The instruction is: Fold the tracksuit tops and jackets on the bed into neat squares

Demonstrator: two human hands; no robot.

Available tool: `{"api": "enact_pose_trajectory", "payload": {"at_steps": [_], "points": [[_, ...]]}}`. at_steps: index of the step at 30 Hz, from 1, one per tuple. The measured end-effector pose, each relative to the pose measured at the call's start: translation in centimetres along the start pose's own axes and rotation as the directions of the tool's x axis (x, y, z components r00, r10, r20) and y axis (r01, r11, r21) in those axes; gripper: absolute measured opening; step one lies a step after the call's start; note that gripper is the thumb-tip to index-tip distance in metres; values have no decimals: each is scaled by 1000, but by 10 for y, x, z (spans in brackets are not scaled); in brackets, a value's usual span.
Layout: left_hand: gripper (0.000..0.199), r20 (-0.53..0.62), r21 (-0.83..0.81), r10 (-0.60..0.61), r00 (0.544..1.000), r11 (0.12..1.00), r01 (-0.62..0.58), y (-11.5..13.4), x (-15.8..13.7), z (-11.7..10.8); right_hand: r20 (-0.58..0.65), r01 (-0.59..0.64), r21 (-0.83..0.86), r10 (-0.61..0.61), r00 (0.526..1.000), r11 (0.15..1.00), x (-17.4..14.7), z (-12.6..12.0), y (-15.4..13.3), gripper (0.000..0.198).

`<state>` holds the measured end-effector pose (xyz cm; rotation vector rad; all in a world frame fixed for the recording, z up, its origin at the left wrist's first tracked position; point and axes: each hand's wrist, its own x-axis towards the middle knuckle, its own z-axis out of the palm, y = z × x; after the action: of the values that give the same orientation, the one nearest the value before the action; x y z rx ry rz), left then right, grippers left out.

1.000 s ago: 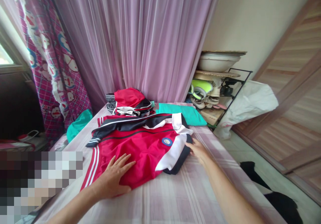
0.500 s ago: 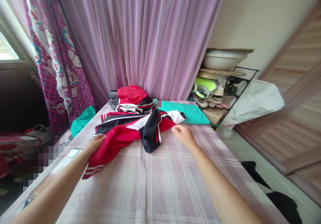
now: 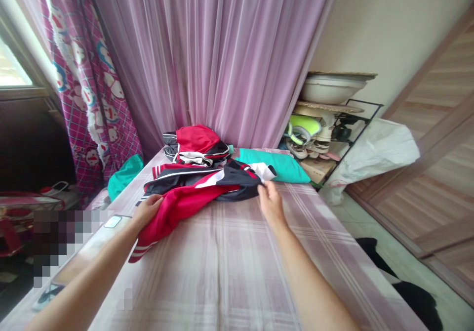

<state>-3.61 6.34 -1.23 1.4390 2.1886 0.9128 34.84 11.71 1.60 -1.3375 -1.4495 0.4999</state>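
Note:
A red, navy and white jacket [image 3: 185, 200] lies spread across the plaid-covered table [image 3: 207, 271]. My left hand [image 3: 148, 208] is closed on its red cloth at the left, close to a striped hem. At the other end, my right hand [image 3: 271, 200] pinches the navy part near the white collar. The navy sleeve is drawn up toward the right hand, and the red front is bunched in soft folds. Just behind the jacket sits a heap of similar red, navy and white clothing [image 3: 198, 141]. A flat turquoise cloth [image 3: 276, 165] lies beyond my right hand.
Purple curtains [image 3: 207, 49] hang behind the table. To the right stands a black rack [image 3: 361, 123] with shoes and a white basin [image 3: 333, 88], beside a white bag [image 3: 381, 148]. A turquoise bundle [image 3: 125, 177] rests at the left edge, and a phone-like shiny object [image 3: 113, 221] lies near my left forearm.
My right hand has taken hold of the navy sleeve and pulled it up and to the right; it no longer hangs toward me. My left hand keeps its grip on the red cloth.

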Motion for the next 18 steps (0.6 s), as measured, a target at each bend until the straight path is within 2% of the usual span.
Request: {"api": "enact_pose_trajectory", "payload": {"at_steps": [2, 4, 5, 6, 7, 8, 9, 10, 12, 13, 14, 15, 16, 17, 18], "points": [[39, 28, 9, 62, 998, 998, -63, 13, -7, 1, -141, 97, 25, -93, 986, 995, 18, -38, -11, 40], [41, 94, -3, 165, 982, 986, -166, 27, -17, 2, -136, 142, -23, -144, 980, 990, 31, -80, -23, 42], [42, 145, -24, 232, 962, 973, -231, 33, -22, 3, -97, 129, -56, -134, 986, 990, 34, -102, -28, 42], [44, 211, -62, 298, 931, 954, -292, 39, -28, 3, 0, 95, -85, -95, 995, 992, 35, -124, -33, 43], [45, 292, -112, 356, 888, 935, -338, 44, -35, 2, 116, 36, -104, -24, 993, 994, 34, -146, -37, 44], [45, 382, -160, 395, 835, 919, -361, 48, -41, 1, 240, -38, -145, 72, 968, 989, 31, -166, -40, 48], [44, 478, -193, 414, 775, 910, -367, 52, -48, 0, 396, -108, -204, 182, 900, 973, 28, -184, -42, 52], [42, 573, -205, 412, 708, 909, -363, 55, -54, -1, 535, -146, -262, 269, 801, 954, 25, -199, -42, 55], [37, 742, -176, 363, 564, 917, -358, 61, -63, -4, 680, -165, -346, 368, 633, 923, 22, -217, -36, 58], [35, 797, -159, 332, 504, 921, -355, 64, -66, -5, 703, -167, -367, 390, 595, 915, 23, -219, -30, 58], [34, 834, -154, 312, 456, 924, -350, 67, -66, -6, 697, -168, -387, 407, 591, 907, 26, -216, -23, 56], [33, 854, -163, 304, 423, 927, -337, 69, -64, -6, 668, -168, -413, 424, 612, 895, 32, -210, -14, 54], [33, 857, -177, 306, 415, 931, -321, 71, -59, -7, 621, -162, -446, 435, 652, 880, 39, -200, -5, 51], [34, 837, -184, 315, 447, 932, -312, 71, -51, -7, 550, -146, -485, 430, 716, 862, 48, -188, 5, 46], [36, 790, -168, 323, 522, 932, -322, 70, -41, -7, 466, -120, -531, 407, 786, 839, 58, -173, 14, 40]]}}
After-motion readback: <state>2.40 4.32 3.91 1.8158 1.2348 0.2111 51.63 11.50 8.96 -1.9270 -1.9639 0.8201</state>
